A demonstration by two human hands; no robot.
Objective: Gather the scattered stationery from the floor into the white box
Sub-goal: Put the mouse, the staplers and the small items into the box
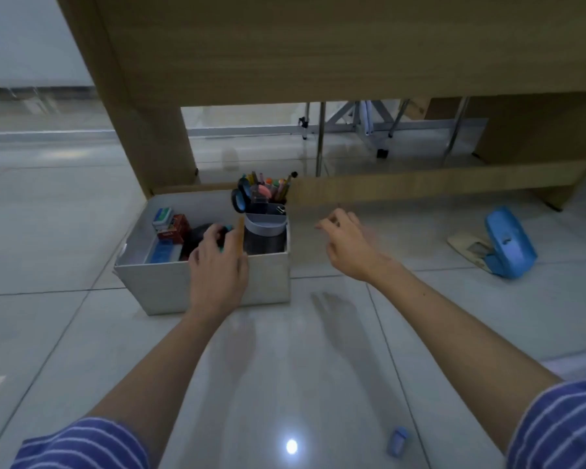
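Observation:
The white box [170, 282] stands on the tiled floor in front of a wooden desk. Inside it are small packs at the left, a dark object in the middle and a grey pen holder [266, 228] full of pens and scissors. My left hand [217, 262] hovers over the box's front rim and holds an orange pencil [240, 236] upright, along with a small teal item [225, 231]. My right hand [349, 242] hangs in the air to the right of the box, fingers loosely curled, holding nothing. A blue hole punch [508, 247] lies on the floor at the right. A small blue eraser-like piece [398, 441] lies near me.
The wooden desk [285, 62] looms behind the box, its low rail [420, 187] running along the floor. Metal stand legs [379, 130] show beyond the desk. A beige sheet [467, 247] lies under the hole punch.

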